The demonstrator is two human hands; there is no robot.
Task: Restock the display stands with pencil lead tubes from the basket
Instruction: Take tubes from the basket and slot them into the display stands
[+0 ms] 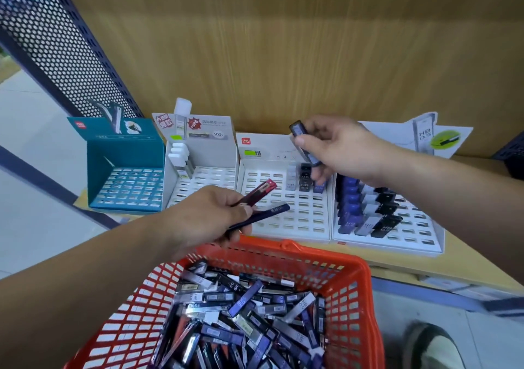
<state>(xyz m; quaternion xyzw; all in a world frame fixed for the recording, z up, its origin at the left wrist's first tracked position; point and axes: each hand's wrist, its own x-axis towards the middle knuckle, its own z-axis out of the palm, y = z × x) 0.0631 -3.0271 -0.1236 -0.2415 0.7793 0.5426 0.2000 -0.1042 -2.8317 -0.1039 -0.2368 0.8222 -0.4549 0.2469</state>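
Observation:
An orange basket (354,280) full of several pencil lead tubes (243,312) sits at the bottom. My left hand (207,215) hovers above its far rim and grips two tubes, a red one (262,188) and a dark blue one (269,212). My right hand (343,147) pinches a blue tube (300,138) above the middle white display stand (286,221), which holds three tubes at its back right. Further right, another white stand (408,235) carries rows of blue, grey and black tubes (365,209).
A teal stand (127,181) with bare slots stands at the left, and a white stand (204,181) with a few white tubes is beside it. All rest on a wooden shelf (467,260) with a wooden back panel. A perforated metal panel (56,45) rises at left. A shoe (433,346) shows bottom right.

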